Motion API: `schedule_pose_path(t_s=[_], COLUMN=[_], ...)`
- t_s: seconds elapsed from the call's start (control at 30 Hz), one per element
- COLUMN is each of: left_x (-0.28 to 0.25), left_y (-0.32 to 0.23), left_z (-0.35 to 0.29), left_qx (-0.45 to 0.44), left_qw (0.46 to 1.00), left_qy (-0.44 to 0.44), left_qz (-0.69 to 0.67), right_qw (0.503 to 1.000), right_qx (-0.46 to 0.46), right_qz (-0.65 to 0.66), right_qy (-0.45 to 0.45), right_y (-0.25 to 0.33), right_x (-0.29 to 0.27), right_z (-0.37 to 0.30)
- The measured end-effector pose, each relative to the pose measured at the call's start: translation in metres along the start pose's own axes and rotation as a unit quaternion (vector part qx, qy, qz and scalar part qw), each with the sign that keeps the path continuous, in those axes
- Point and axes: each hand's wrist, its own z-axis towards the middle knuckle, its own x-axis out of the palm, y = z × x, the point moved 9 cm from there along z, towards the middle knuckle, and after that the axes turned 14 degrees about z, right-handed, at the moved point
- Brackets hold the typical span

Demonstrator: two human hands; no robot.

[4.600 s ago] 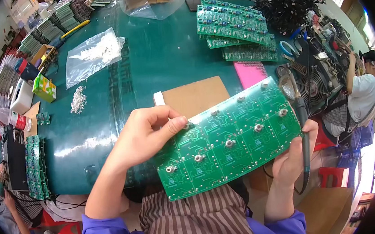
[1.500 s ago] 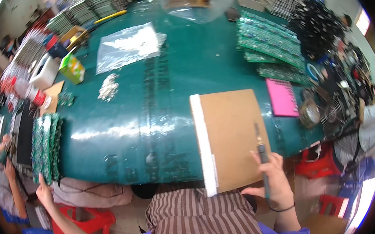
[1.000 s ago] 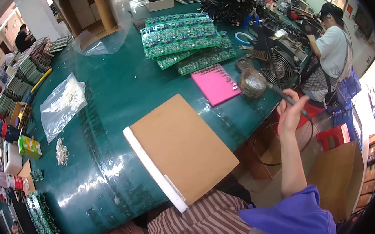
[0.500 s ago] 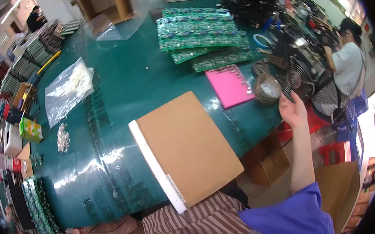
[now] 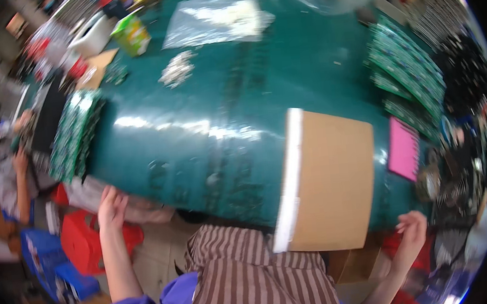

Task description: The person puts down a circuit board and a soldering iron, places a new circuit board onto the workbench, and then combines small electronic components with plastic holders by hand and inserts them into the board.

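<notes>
The person's left hand [image 5: 112, 208] and right hand [image 5: 412, 228] are well apart, one out to each side of the body, the left higher in view than the right. Below the left hand, the forearm [image 5: 118, 261] stands nearly upright from a bent elbow, and its fingers [image 5: 106, 196] point up, loosely bent. Below the right hand, the forearm [image 5: 391, 272] slants up and outward; its fingers [image 5: 404, 223] curl loosely inward, a little spread and blurred.
</notes>
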Motion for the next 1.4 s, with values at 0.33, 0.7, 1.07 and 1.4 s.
schedule_pose_path(t_s=[0.33,0.7,1.07,1.4], left_x=[0.013,0.009,0.035,0.039], left_y=[-0.023,-0.021,-0.021,-0.024], left_z=[-0.025,-0.029,-0.033,-0.031], left_qx=[0.058,0.058,0.053,0.069], left_qw=[0.998,0.998,0.99,0.995], left_qy=[0.003,0.003,0.096,0.056], left_qz=[-0.009,-0.027,-0.09,-0.049], right_qw=[0.901,0.899,0.894,0.945], right_qx=[-0.09,-0.087,-0.173,-0.195], right_qz=[-0.326,-0.345,-0.35,-0.217], right_qy=[0.272,0.256,0.221,0.15], right_y=[0.042,0.042,0.068,0.039], right_x=[0.134,0.14,0.147,0.11], right_z=[-0.037,-0.041,-0.042,-0.047])
